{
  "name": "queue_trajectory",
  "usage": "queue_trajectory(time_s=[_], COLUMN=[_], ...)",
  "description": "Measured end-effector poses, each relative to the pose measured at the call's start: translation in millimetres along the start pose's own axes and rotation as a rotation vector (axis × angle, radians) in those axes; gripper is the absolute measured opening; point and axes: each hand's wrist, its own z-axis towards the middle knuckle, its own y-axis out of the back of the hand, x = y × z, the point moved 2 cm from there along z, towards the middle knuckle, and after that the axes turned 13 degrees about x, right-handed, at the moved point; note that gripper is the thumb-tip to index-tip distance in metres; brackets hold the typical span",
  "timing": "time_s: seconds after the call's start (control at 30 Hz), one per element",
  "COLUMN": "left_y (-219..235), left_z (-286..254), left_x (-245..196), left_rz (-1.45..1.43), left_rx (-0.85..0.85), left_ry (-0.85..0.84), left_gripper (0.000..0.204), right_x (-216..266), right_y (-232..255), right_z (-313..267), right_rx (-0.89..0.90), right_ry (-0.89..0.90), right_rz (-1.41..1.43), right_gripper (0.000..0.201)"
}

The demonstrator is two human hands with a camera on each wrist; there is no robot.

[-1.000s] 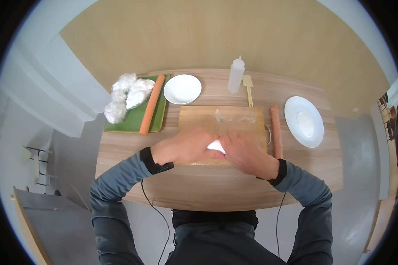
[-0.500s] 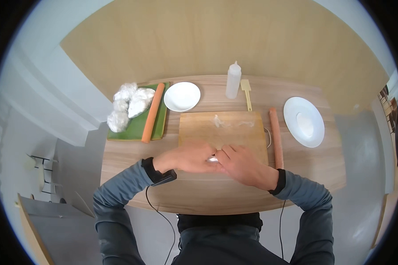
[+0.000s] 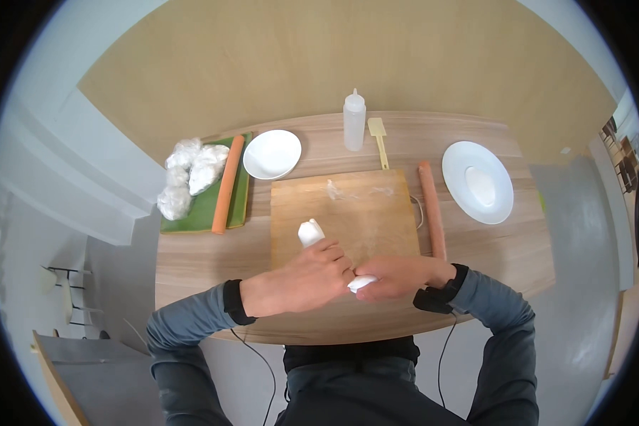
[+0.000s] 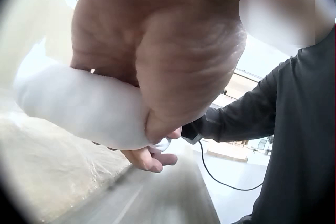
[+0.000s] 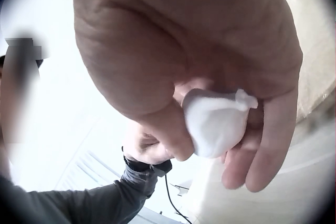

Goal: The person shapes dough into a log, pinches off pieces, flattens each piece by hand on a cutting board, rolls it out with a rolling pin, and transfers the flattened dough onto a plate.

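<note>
Both hands meet over the near part of a wooden board [image 3: 355,220]. A thick, smooth roll of white dough [image 3: 310,232] juts from the far side of my left hand [image 3: 309,273], which grips it. The left wrist view shows the dough's long rounded body [image 4: 79,106] lying under the palm, the other hand's fingertips beyond its end. My right hand [image 3: 394,275] pinches a small rounded lump of white dough [image 5: 215,124] between thumb and curled fingers; a little nub stands on the lump. Whether lump and roll are still joined, I cannot tell.
On the left, a green tray [image 3: 199,221] carries plastic-wrapped white lumps [image 3: 174,202] and an orange-brown rod [image 3: 227,186]. Behind the board stand a white bowl [image 3: 272,154], a squeeze bottle [image 3: 354,122] and a spatula [image 3: 378,135]. Right are a second rod [image 3: 433,213] and a white plate [image 3: 500,199].
Earlier the hands were closed together round the dough, most of it hidden. Now the left hand has turned, its roll pointing forward, and a lump shows in the turned right hand.
</note>
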Motion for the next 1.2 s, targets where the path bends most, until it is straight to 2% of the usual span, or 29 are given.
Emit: queue_trajectory(time_s=[0.07, 0.1, 0.17, 0.2, 0.27, 0.4, 0.47, 0.5, 0.57, 0.6, 0.67, 0.8, 0.87, 0.9, 0.97, 1.0, 1.07, 1.1, 1.17, 1.2], left_y=[2.0, 3.6, 5.2, 3.5, 0.5, -0.3, 7.4, 10.0, 13.8, 13.1, 10.5, -0.4, -6.2, -4.1, 3.0, 2.4, -2.1, -2.0, -1.2, -1.3], left_z=[1.7, 2.2, 2.7, 2.7, 3.2, -2.2, -7.9, -12.1, -19.6, -20.7, -22.4, -9.6, -5.8, -5.3, -4.2, -4.0, -4.1, -5.0, -8.7, -10.8], left_x=[0.0, 0.5, 1.4, 2.1, 3.3, 6.8, 3.8, 4.0, 5.3, 5.9, 8.4, 7.1, 9.5, 9.0, 10.3, 10.5, 9.6, 8.6, 5.6, 3.8], left_rz=[0.229, 0.227, 0.194, 0.191, 0.145, 0.051, 0.013, 0.014, 0.011, 0.012, 0.061, 0.172, 0.278, 0.279, 0.23, 0.233, 0.206, 0.206, 0.159, 0.158], left_rx=[0.043, 0.04, 0.047, 0.044, -0.007, -0.023, -0.125, -0.126, -0.155, -0.157, -0.153, -0.114, -0.123, -0.119, -0.095, -0.09, -0.046, -0.045, -0.047, -0.044], left_ry=[0.077, 0.081, 0.062, 0.067, 0.034, 0.007, -0.026, -0.025, -0.001, 0.002, 0.051, 0.105, 0.271, 0.267, 0.307, 0.302, 0.272, 0.272, 0.243, 0.241], left_gripper=[0.019, 0.019, 0.02, 0.02, 0.02, 0.02, 0.023, 0.023, 0.024, 0.024, 0.024, 0.02, 0.016, 0.016, 0.016, 0.016, 0.016, 0.016, 0.017, 0.017], right_x=[-4.7, 1.8, 15.7, 9.4, -5.7, -5.6, -8.5, -11.4, -17.8, -13.3, -1.1, 13.8, 27.4, 33.8, 38.7, 37.1, 28.0, 19.5, 2.4, -6.4], right_y=[0.0, 1.9, 7.5, 5.7, 2.2, -0.1, 2.7, 8.0, 25.1, 24.1, 21.0, 0.4, -6.1, -4.7, -0.2, 2.6, 6.4, 5.0, 1.0, 1.7], right_z=[4.5, 3.8, 1.0, 4.4, 10.5, 4.3, -4.7, -11.9, -26.8, -26.3, -25.4, -2.1, 9.0, 8.0, 9.0, 8.8, 9.3, 10.4, 11.4, 10.4], right_rx=[-0.01, -0.005, -0.034, -0.028, -0.087, -0.115, -0.347, -0.345, -0.538, -0.535, -0.689, -0.627, -0.584, -0.589, -0.318, -0.324, -0.273, -0.273, -0.418, -0.42], right_ry=[-0.108, -0.111, -0.258, -0.259, -0.14, -0.126, 0.265, 0.265, 0.167, 0.168, 0.242, 0.283, 0.307, 0.309, -0.028, -0.025, -0.079, -0.079, 0.044, 0.045], right_rz=[0.241, 0.24, 0.311, 0.309, 0.02, -0.033, -0.007, -0.008, 0.089, 0.086, 0.288, 0.246, 0.199, 0.202, 0.372, 0.375, 0.18, 0.18, -0.178, -0.176], right_gripper=[0.042, 0.042, 0.047, 0.047, 0.046, 0.035, 0.03, 0.03, 0.022, 0.022, 0.024, 0.034, 0.031, 0.031, 0.027, 0.027, 0.025, 0.025, 0.026, 0.026])
